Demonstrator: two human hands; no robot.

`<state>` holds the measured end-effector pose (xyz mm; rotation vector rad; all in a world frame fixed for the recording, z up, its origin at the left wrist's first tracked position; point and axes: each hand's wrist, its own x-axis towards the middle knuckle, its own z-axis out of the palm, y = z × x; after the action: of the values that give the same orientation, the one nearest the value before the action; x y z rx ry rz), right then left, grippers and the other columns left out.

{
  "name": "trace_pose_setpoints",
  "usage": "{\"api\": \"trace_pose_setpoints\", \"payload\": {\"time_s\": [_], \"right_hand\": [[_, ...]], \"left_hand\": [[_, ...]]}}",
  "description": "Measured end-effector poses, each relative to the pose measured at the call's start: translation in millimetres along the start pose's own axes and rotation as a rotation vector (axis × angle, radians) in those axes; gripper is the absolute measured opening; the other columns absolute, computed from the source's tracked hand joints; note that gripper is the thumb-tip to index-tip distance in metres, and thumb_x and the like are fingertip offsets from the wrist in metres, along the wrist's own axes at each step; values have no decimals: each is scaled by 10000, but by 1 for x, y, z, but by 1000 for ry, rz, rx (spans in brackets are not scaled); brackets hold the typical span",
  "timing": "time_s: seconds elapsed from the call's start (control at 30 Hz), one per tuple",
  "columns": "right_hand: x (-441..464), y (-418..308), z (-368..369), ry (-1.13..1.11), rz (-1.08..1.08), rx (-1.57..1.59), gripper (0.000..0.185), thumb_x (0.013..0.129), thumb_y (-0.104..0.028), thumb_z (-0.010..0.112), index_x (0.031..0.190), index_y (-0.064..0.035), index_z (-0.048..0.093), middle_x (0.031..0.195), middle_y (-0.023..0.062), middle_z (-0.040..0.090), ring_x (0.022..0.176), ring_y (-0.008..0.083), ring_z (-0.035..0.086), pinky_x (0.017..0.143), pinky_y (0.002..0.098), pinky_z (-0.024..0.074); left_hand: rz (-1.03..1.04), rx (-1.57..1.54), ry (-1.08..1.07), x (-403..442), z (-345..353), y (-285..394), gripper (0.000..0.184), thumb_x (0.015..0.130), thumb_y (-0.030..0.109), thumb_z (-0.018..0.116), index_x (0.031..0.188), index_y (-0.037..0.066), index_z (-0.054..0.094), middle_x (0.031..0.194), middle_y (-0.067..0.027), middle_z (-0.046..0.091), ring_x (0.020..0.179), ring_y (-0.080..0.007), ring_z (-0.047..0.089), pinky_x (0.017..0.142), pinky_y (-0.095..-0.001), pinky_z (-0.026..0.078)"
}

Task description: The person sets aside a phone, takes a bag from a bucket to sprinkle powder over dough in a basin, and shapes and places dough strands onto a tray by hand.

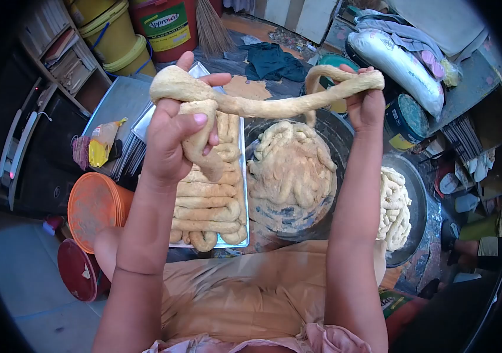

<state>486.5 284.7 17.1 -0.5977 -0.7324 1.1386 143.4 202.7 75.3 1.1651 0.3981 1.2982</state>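
Observation:
A long rope of dough stretches through the air between my two hands. My left hand is closed round its thick end, and a shorter length of dough hangs below the thumb. My right hand grips the other end, where the rope loops back and dangles behind. Beneath my left hand, a metal tray holds several rows of dough rolls. A dark basin with a heaped pile of dough ropes sits below the stretched rope.
More dough fills a second basin at the right. Orange buckets and a dark red bucket stand at the left. Yellow buckets and a broom are behind. A white sack lies at the back right.

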Motion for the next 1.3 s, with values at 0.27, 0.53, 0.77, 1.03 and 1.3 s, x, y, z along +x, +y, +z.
{"api": "trace_pose_setpoints", "payload": {"time_s": [0.27, 0.53, 0.77, 1.03, 1.3], "right_hand": [[-68, 61, -88, -57, 266, -797, 167, 930, -166, 510, 1042, -68, 585, 988, 58, 632, 911, 161, 609, 768, 338, 511], [-261, 250, -285, 225, 1091, -941, 462, 755, -115, 687, 1192, -17, 573, 929, 108, 640, 877, 241, 628, 725, 349, 505], [-227, 270, -319, 853, 536, -1400, 631, 795, -202, 676, 1332, 31, 441, 1272, 243, 509, 1136, 384, 535, 957, 414, 440], [-179, 317, -278, 455, 849, -1715, 858, 861, -520, 568, 1489, -49, 221, 1538, 255, 135, 1426, 380, 169, 1133, 494, 197], [-178, 286, -300, 127, 857, -1502, 813, 850, -554, 563, 1511, -226, 223, 1559, 254, 3, 1454, 377, 9, 1144, 539, 117]], "left_hand": [[-153, -16, -53, -16, 4, -30, 934, 760, 66, 604, 1511, 63, 49, 1287, -187, 503, 748, -140, 592, 615, -245, 521], [-473, 188, -140, -70, 3, -103, 941, 756, 129, 650, 1509, 28, 96, 1257, -119, 540, 997, -122, 553, 797, -246, 486], [-610, 181, -384, -97, 19, -108, 919, 798, 135, 647, 1505, -2, 77, 1264, -89, 539, 1187, -155, 461, 1058, -340, 294], [-628, 80, -514, -90, 6, -122, 567, 759, -1, 597, 1306, 68, 464, 1564, -199, 152, 1455, -280, 144, 1128, -404, 177], [-519, 213, -627, -88, 3, -134, 660, 809, 22, 581, 1417, 17, 324, 1454, -127, 372, 1455, -263, 135, 1152, -401, 104]]}}
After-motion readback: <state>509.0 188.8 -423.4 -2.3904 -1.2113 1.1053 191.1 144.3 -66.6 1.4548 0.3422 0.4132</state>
